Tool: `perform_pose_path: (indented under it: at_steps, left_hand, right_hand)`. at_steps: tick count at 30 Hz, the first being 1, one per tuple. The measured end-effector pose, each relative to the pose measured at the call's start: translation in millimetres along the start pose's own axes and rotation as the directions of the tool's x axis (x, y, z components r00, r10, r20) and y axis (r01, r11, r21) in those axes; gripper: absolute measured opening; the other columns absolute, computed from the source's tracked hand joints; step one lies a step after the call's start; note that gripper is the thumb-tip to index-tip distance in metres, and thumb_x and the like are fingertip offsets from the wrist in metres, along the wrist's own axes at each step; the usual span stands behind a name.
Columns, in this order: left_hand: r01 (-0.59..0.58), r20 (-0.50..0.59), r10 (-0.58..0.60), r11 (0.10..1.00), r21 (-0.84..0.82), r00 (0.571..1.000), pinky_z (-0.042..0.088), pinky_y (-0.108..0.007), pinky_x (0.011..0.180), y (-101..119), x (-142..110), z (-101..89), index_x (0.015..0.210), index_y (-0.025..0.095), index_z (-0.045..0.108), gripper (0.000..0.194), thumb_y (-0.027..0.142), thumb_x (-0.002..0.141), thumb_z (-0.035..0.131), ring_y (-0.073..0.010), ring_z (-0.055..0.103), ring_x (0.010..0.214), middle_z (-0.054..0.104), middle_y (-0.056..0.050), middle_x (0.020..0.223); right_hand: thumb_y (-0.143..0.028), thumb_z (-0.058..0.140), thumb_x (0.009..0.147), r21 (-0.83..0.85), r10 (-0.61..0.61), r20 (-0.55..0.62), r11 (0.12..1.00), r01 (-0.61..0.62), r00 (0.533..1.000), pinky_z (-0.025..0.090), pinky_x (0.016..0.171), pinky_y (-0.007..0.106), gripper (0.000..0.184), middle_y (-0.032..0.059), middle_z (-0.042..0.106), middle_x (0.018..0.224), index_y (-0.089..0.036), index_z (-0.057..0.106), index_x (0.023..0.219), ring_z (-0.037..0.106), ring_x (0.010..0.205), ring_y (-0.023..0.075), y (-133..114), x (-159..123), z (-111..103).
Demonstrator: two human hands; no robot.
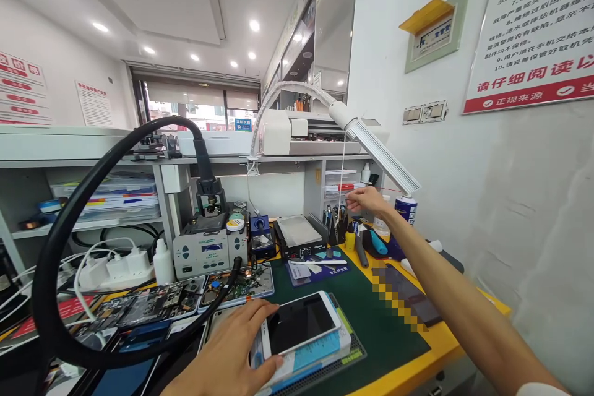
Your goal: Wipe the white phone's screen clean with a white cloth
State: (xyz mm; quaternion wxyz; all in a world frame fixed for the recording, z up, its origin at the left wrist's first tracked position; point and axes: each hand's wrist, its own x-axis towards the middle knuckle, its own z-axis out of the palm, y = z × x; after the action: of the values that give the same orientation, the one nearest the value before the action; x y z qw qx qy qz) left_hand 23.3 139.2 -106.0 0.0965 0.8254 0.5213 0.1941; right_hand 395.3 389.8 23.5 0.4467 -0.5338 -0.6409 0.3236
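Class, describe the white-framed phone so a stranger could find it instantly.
On the yellow workbench lies a dark green mat. At its left, the left hand holds the white-framed, black-screened phone on a blue-and-white box. Unlike the opened devices farther left, it shows dark glass, not circuitry.

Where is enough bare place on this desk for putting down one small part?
The green mat looks freest between the white phone, on a box, and the dark panel at right. A smaller green strip lies between that phone and the blue card. Crowded: the left side, with opened devices and the black hose, and the back, around the tool holder.
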Motion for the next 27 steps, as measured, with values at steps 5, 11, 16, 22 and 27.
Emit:
perform_pose_path:
  at_steps: [5, 11, 16, 22, 27]
  left_hand:
    - [-0.025, 0.101, 0.027, 1.000, -0.018, 0.995, 0.038, -0.051, 0.114, -6.4, 1.4, -3.7, 0.144, 0.031, 0.045, 0.064, 0.052, 0.085, 0.058, -0.0327, 0.043, 0.139, 0.047, -0.007, 0.150]
    - [-0.038, 0.078, 0.040, 0.999, -0.024, 0.996, 0.039, -0.052, 0.113, -10.0, 2.3, -0.6, 0.144, 0.032, 0.045, 0.064, 0.054, 0.085, 0.059, -0.0335, 0.045, 0.137, 0.048, -0.007, 0.148]
    - [-0.033, 0.102, 0.036, 0.999, -0.030, 0.994, 0.044, -0.052, 0.109, -10.5, 1.6, -2.9, 0.145, 0.035, 0.043, 0.064, 0.059, 0.087, 0.055, -0.0349, 0.045, 0.137, 0.047, -0.006, 0.150]
    - [-0.049, 0.083, 0.051, 0.998, -0.026, 0.995, 0.043, -0.050, 0.109, -9.7, 2.0, -3.6, 0.144, 0.033, 0.045, 0.063, 0.057, 0.086, 0.057, -0.0342, 0.047, 0.135, 0.050, -0.007, 0.147]
    - [-0.025, 0.017, 0.025, 1.000, -0.002, 1.000, 0.045, -0.047, 0.107, -2.3, 1.5, -1.9, 0.139, 0.031, 0.050, 0.060, 0.051, 0.083, 0.062, -0.0326, 0.050, 0.132, 0.052, -0.007, 0.145]
  right_hand:
    - [-0.030, 0.061, 0.096, -0.078, 0.091, 0.042, 0.993, -0.088, 0.995, 0.058, 0.071, 0.030, 0.019, 0.0052, 0.068, 0.098, -0.013, 0.065, 0.104, 0.066, 0.080, 0.0142, 7.8, 12.0, 4.1]
    - [-0.032, 0.061, 0.096, -0.155, 0.180, 0.070, 0.974, -0.167, 0.981, 0.058, 0.077, 0.035, 0.027, 0.0082, 0.065, 0.110, -0.014, 0.062, 0.116, 0.065, 0.090, 0.0178, 12.9, 20.3, 14.1]
    - [-0.033, 0.061, 0.096, -0.232, 0.206, 0.066, 0.955, -0.186, 0.976, 0.057, 0.081, 0.038, 0.031, 0.0097, 0.063, 0.115, -0.013, 0.061, 0.119, 0.065, 0.095, 0.0201, 13.0, 20.2, 20.6]
    - [-0.034, 0.061, 0.096, -0.345, 0.212, 0.049, 0.921, -0.182, 0.976, 0.056, 0.084, 0.041, 0.032, 0.0095, 0.062, 0.119, -0.015, 0.060, 0.121, 0.064, 0.099, 0.0213, 15.5, 20.1, 23.8]
    - [-0.035, 0.062, 0.095, -0.460, 0.218, 0.023, 0.869, -0.183, 0.976, 0.056, 0.083, 0.040, 0.031, 0.0084, 0.063, 0.118, -0.014, 0.062, 0.118, 0.064, 0.099, 0.0222, 19.8, 17.5, 14.1]
